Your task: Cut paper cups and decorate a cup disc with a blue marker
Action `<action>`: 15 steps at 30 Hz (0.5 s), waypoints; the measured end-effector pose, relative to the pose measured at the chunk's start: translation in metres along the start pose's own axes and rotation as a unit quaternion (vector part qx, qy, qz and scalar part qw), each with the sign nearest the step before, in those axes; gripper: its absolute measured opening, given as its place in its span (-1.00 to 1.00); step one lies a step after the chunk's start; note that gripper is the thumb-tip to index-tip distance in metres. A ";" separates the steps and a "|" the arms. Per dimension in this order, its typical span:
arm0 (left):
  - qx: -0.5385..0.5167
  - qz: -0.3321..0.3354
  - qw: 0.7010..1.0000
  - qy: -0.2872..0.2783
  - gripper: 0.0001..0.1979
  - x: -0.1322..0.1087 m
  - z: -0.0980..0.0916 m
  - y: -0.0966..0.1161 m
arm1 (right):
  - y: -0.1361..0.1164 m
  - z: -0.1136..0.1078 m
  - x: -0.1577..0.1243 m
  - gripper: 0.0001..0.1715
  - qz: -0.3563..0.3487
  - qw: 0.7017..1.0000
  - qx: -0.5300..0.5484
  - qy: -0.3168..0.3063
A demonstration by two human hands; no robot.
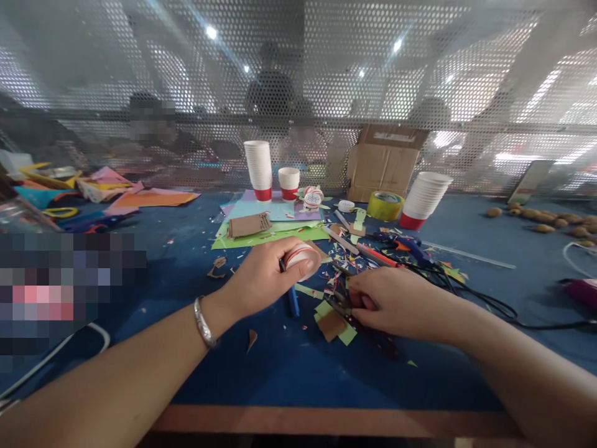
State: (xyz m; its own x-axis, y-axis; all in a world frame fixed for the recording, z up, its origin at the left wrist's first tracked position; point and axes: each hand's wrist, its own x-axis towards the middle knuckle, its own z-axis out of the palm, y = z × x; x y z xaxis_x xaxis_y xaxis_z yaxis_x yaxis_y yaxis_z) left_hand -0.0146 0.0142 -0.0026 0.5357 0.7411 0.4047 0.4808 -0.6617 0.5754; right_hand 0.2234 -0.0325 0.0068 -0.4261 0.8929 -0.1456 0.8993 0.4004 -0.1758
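My left hand [268, 274] is closed around a small round white paper-cup piece [304, 255] with red lines near its edge. A blue pen [293, 302] shows just below that hand; whether the fingers touch it I cannot tell. My right hand [387, 302] is low over the table, fingers bent around dark scissors [342, 305], partly hidden by the hand. Beneath the scissors lie green paper scraps and a brown cardboard square [331, 325]. Paper clippings are scattered between the two hands.
Stacked paper cups [258, 171] stand at the back, with another stack [425, 198] to the right. Yellow tape [385, 205], a cardboard box [387, 163] and a blue glue gun [415, 247] with a black cable are nearby. Coloured paper [158, 198] lies left, walnuts [543, 216] right.
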 end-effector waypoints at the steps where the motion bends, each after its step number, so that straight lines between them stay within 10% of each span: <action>1: 0.003 -0.001 1.000 -0.003 -0.82 0.000 0.001 0.000 | -0.001 0.001 0.001 -0.93 0.007 1.000 0.001 0.006; 15: -0.072 -0.081 0.993 0.035 -0.64 -0.001 -0.002 0.007 | -0.003 -0.006 0.003 -0.82 0.044 0.993 0.083 0.077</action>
State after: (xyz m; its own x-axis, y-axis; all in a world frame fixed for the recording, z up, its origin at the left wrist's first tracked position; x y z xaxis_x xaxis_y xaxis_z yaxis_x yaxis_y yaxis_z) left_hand -0.0134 0.0091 0.0022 0.4077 0.8458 0.3440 0.4490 -0.5138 0.7310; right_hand 0.2202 -0.0294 0.0121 -0.3156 0.9487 -0.0200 0.8982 0.2919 -0.3288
